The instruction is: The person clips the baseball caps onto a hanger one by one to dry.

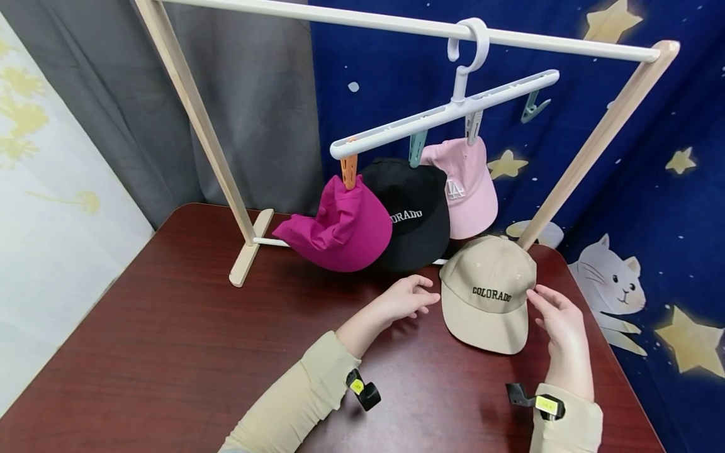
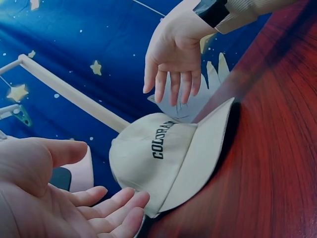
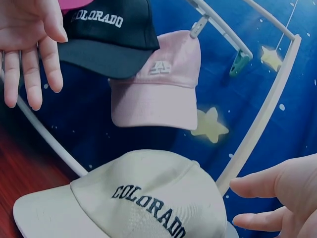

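Note:
A beige baseball cap [image 1: 488, 286] lettered COLORADO sits on the table with its brim toward me. My left hand [image 1: 403, 298] is at the cap's left side, fingers loosely extended and holding nothing; the left wrist view shows its palm turned up with the fingertips close to the crown. On the other side, my right hand [image 1: 557, 318] has its fingertips right at the cap's right edge, fingers relaxed. Above hang a magenta cap [image 1: 362, 223], a black COLORADO cap [image 1: 416, 242] and a pink cap [image 1: 472, 189], each on a clip of a white hanger [image 1: 391, 129].
The hanger hooks over the rail [image 1: 368, 22] of a wooden rack, whose right post [image 1: 600, 145] rises behind the beige cap. A teal clip [image 1: 532, 108] dangles at the hanger's right end with nothing in it. The table [image 1: 170, 352] is dark red wood.

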{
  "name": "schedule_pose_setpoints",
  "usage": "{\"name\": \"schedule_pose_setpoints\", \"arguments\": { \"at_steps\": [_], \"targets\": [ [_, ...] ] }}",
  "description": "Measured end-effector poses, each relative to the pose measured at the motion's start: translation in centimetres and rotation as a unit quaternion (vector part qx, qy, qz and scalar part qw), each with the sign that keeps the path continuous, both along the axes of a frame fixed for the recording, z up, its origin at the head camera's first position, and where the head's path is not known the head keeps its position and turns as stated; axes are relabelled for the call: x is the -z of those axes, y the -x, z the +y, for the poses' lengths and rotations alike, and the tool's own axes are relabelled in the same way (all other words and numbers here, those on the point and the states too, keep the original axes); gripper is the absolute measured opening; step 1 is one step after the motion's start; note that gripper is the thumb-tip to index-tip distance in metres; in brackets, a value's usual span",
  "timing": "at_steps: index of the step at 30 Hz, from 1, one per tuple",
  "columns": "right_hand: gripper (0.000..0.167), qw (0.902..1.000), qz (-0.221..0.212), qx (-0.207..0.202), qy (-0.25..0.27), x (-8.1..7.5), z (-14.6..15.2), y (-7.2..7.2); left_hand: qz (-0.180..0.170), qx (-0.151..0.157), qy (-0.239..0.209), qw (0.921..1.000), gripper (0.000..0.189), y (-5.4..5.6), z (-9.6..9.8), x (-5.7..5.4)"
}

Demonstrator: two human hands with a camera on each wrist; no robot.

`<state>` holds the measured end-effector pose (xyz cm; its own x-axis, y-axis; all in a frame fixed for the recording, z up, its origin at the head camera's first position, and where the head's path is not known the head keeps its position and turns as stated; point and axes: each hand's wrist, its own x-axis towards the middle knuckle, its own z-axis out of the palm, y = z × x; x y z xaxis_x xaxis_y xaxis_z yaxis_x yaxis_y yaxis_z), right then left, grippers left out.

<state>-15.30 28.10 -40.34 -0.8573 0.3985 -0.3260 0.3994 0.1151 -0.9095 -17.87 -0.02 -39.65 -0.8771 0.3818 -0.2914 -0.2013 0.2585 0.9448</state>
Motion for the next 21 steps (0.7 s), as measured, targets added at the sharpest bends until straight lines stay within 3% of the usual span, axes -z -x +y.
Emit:
{"name": "schedule_pose_setpoints", "arguments": {
  "at_steps": [6,21],
  "targets": [
    [0.067,0.9991,-0.032,-0.026,-0.009,0.8,0.3,0.2,-0.006,-0.005,0.013,0.9999,0.045,0.1,1.0,0.6],
    [0.072,0.9954,-0.049,-0.082,-0.013,2.0,0.9,0.2,-0.030,-0.019,0.004,0.9994,0.052,0.4,2.4,1.9]
  ]
}}
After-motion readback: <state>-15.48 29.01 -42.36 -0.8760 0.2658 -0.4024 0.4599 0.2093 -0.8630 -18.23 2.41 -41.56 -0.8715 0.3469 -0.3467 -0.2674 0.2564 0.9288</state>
